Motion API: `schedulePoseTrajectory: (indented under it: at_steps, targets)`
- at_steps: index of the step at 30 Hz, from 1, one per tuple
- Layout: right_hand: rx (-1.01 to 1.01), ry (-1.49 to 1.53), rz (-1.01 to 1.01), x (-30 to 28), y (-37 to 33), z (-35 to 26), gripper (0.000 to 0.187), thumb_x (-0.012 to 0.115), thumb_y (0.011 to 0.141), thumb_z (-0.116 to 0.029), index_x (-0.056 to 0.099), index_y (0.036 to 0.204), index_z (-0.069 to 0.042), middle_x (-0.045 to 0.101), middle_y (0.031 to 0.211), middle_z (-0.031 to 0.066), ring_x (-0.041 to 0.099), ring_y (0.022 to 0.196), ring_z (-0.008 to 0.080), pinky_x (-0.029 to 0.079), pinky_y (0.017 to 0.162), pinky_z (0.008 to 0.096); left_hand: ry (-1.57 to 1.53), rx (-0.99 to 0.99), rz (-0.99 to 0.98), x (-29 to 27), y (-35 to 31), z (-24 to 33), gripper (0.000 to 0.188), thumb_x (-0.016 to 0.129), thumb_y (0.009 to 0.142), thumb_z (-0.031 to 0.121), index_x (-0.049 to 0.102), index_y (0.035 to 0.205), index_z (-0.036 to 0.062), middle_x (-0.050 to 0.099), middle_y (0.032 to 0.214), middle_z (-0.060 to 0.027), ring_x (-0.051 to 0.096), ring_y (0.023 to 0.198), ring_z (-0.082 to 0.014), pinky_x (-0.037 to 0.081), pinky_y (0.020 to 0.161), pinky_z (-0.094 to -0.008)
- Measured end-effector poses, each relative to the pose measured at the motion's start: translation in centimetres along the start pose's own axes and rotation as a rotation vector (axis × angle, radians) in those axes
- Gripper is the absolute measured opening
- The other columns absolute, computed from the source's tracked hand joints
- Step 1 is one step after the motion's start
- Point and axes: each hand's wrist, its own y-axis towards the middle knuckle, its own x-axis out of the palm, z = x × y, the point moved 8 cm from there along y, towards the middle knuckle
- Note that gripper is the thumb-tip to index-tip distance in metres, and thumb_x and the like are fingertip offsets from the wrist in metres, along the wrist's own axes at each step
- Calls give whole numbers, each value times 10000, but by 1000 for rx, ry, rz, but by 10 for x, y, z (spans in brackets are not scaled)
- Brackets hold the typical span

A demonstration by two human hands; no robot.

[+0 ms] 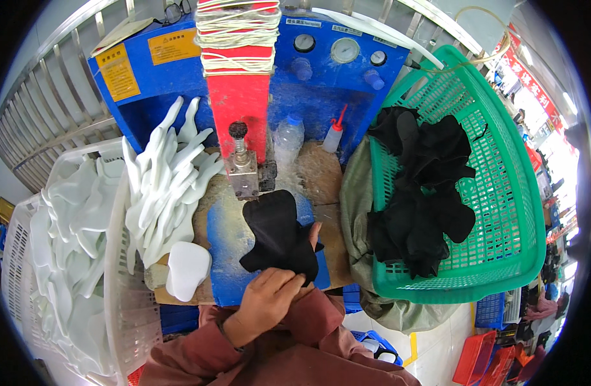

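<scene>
A black fabric piece (273,225) with curved, lobed edges is held up below the head of a red press arm (237,109). My left hand (263,303) is closed, with its fingers pinching the lower edge of the black piece. My right hand (315,235) is mostly hidden behind the fabric. One of its digits shows at the piece's right edge, and the hand appears to grip it from behind. Under the piece lies a worn blue work surface (228,257) with pale dust. Beside my left hand, a white molded pad (187,270) rests on the board's corner.
White foam-like pieces (170,183) are heaped at left, with more in a white basket (120,283). A green basket (501,257) at right holds black fabric pieces (424,193). A clear bottle (288,138) and a red-tipped squeeze bottle (333,137) stand by the blue machine (340,83).
</scene>
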Motion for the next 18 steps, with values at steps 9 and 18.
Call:
schedulePoseTrajectory:
  at_steps: [9, 18]
  targets:
    - [-17, -9, 22, -3, 44, 14, 817, 339, 1011, -733, 537, 1451, -73, 646, 1348, 103, 632, 1189, 245, 490, 1053, 377, 103, -35, -81, -17, 12, -36, 364, 666, 801, 60, 695, 1162, 23, 629, 1031, -92, 648, 922, -284, 563, 785, -384]
    - [22, 11, -26, 11, 57, 21, 814, 341, 1011, -732, 542, 1440, -71, 650, 1333, 101, 637, 1166, 245, 499, 1038, 382, 159, 74, -88, -13, 32, -45, 338, 685, 808, 111, 691, 1133, 22, 600, 1044, -72, 633, 945, -248, 534, 798, -363]
